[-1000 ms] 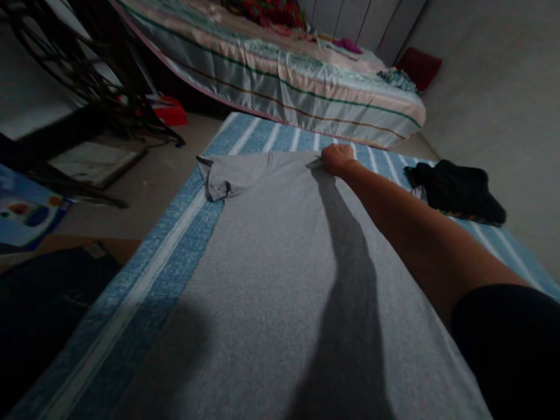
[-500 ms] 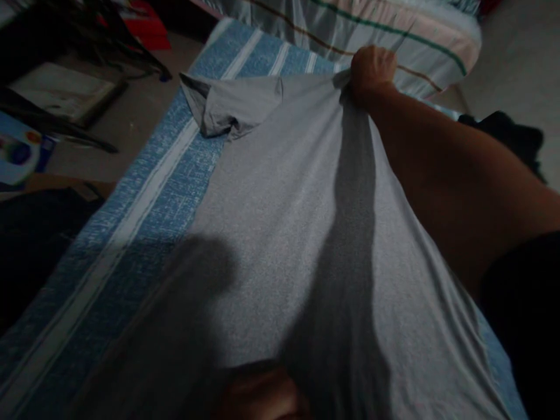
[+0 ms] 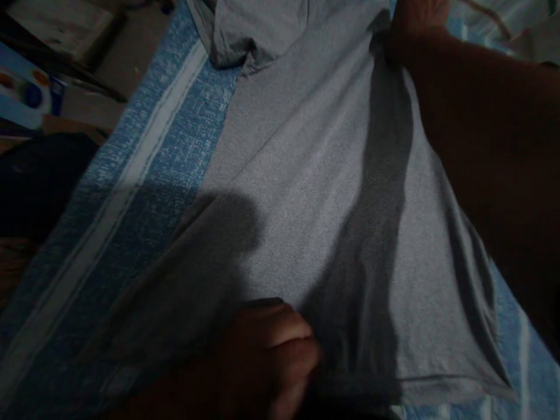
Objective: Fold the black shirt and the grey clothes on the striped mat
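A grey T-shirt (image 3: pixel 315 175) lies spread on a blue and white striped mat (image 3: pixel 144 169). My right hand (image 3: pixel 417 20) is at the top edge of the view, closed on the shirt's upper edge and lifting it, so the cloth pulls taut toward it. My left hand (image 3: pixel 271 350) is low in the view in shadow, its fingers curled on the shirt near its bottom hem. One sleeve (image 3: pixel 236 35) lies folded over at the top left.
Bare floor with a flat board (image 3: pixel 61 23) and a colourful blue object (image 3: pixel 21 93) lies left of the mat. A dark cloth heap (image 3: pixel 39 181) sits at the left edge. A striped bed cover (image 3: pixel 516 23) shows at the top right.
The view has tilted down and closer. My right hand has lifted the shirt's top edge off the mat. My left hand has come into view and closed on the shirt near the hem.
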A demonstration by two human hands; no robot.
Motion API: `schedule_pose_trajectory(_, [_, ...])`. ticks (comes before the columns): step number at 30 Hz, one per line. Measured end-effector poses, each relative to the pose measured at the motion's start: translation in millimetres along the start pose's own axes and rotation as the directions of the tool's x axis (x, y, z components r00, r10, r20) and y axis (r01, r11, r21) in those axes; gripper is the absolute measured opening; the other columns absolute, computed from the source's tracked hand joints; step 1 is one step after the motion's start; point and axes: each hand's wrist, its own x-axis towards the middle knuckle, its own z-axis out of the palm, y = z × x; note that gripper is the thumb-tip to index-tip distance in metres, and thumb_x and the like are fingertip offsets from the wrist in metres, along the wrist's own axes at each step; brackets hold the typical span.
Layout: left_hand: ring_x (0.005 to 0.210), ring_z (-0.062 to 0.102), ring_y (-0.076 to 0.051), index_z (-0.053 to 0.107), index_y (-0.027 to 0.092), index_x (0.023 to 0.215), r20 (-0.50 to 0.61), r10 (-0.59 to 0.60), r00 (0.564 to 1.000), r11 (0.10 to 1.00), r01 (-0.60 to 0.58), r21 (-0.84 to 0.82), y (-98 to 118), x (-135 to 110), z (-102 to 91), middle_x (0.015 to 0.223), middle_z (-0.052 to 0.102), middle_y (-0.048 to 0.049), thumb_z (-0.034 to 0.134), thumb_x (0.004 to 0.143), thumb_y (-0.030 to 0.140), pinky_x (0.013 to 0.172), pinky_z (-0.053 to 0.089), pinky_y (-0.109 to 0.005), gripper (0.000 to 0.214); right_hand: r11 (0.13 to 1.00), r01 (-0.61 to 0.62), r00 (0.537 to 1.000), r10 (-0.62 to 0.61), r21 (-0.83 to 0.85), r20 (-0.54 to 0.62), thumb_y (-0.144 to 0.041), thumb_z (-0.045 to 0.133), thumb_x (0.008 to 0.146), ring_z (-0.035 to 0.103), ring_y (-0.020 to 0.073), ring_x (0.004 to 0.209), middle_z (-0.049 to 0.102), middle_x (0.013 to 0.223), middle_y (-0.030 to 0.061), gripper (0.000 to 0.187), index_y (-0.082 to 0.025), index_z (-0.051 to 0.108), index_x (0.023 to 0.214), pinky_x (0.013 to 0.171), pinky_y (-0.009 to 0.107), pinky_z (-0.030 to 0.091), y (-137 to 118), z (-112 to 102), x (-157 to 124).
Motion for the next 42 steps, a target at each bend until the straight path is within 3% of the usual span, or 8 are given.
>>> schedule_pose_trajectory(5, [0.065,0.05,-0.011,0.055,0.018,0.077,0.044,0.05,0.998,0.998,-0.048,-0.036,6.9,13.6,-12.3,0.072,0.055,0.0026,0.039,0.094,0.017,0.059,0.04,-0.024,0.023,0.978,0.207,0.972,-0.209,-0.03,-0.11,-0.016,0.005,0.071,0.036,0.0428,0.115,0.043,0.119,0.0334,0.042,-0.014,0.015,0.031,0.074,0.053,0.032,-9.5,-33.2,-61.8])
schedule_pose_trajectory(8, [0.069,0.052,-0.013,0.059,0.016,0.083,0.053,0.104,0.993,0.994,-0.105,0.006,5.7,9.6,-8.0,0.076,0.057,-0.001,0.043,0.092,0.015,0.064,0.042,-0.026,0.018,0.942,0.335,0.935,-0.33,0.015,-0.129,-0.027,0.036,0.087,0.054,0.0303,0.107,0.06,0.108,0.0278,0.043,0.007,0.056,0.069,0.078,0.041,0.037,-18.3,-63.2,-131.5])
schedule_pose_trajectory(10, [0.07,0.053,-0.014,0.059,0.015,0.084,0.056,0.126,0.991,0.99,-0.128,0.05,6.3,7.8,-5.0,0.076,0.057,-0.0021,0.044,0.091,0.015,0.065,0.043,-0.026,0.017,0.882,0.453,0.889,-0.437,0.127,-0.136,-0.025,0.042,0.09,0.061,0.0211,0.095,0.067,0.099,0.017,0.035,0.003,0.061,0.101,0.077,0.033,0.041,-22.3,-77.5,-189.1])
schedule_pose_trajectory(16, [0.074,0.053,-0.015,0.058,0.016,0.084,0.043,0.142,0.989,0.966,-0.148,0.214,15.8,-1.2,1.8,0.078,0.057,-0.0031,0.051,0.089,0.023,0.066,0.044,-0.027,0.012,0.593,0.658,0.739,-0.626,0.465,-0.248,-0.022,0.044,0.093,0.056,0.0124,0.069,0.063,0.08,0.0066,0.021,-0.011,0.062,0.092,0.063,0.024,0.045,-27.3,-95.0,-375.0])
schedule_pose_trajectory(21, [0.077,0.053,-0.016,0.058,0.017,0.084,0.012,0.175,0.984,0.939,-0.171,0.299,17.2,-11.9,11.4,0.081,0.057,-0.0037,0.052,0.087,0.021,0.069,0.044,-0.027,0.008,0.559,0.611,0.785,-0.519,0.56,-0.339,-0.022,0.05,0.091,0.058,0.0189,0.089,0.063,0.097,0.0103,0.016,-0.015,0.059,0.102,0.073,0.031,0.05,-44.2,-84.2,-475.3])
schedule_pose_trajectory(26, [0.08,0.052,-0.016,0.056,0.017,0.082,0.005,0.167,0.986,0.915,-0.157,0.372,20.3,-16.2,15.9,0.084,0.056,-0.0038,0.055,0.085,0.021,0.071,0.043,-0.027,0.005,0.663,0.572,0.82,-0.44,0.482,-0.367,-0.019,0.048,0.091,0.057,0.0197,0.086,0.062,0.094,0.0102,0.016,-0.015,0.06,0.101,0.073,0.032,0.049,-62.3,-69.3,-495.2])
schedule_pose_trajectory(33, [0.08,0.052,-0.017,0.055,0.017,0.083,0.005,0.142,0.99,0.893,-0.13,0.43,27.8,-23.4,19.1,0.084,0.055,-0.0035,0.057,0.084,0.022,0.071,0.042,-0.027,0.005,0.612,0.6,0.799,-0.482,0.515,-0.358,-0.018,0.046,0.092,0.054,0.0187,0.083,0.06,0.092,0.0092,0.015,-0.015,0.059,0.099,0.073,0.031,0.048,-63.9,-70.0,-495.8])
schedule_pose_trajectory(42, [0.075,0.05,-0.016,0.055,0.017,0.081,-0.013,0.15,0.989,0.862,-0.125,0.491,25.4,-22.3,23.1,0.078,0.053,-0.0028,0.052,0.085,0.021,0.066,0.041,-0.027,0.007,0.639,0.504,0.862,-0.415,0.581,-0.29,-0.016,0.047,0.089,0.052,0.0191,0.082,0.06,0.089,0.0073,0.014,-0.017,0.059,0.097,0.072,0.031,0.046,-68.9,-70.0,-493.0])
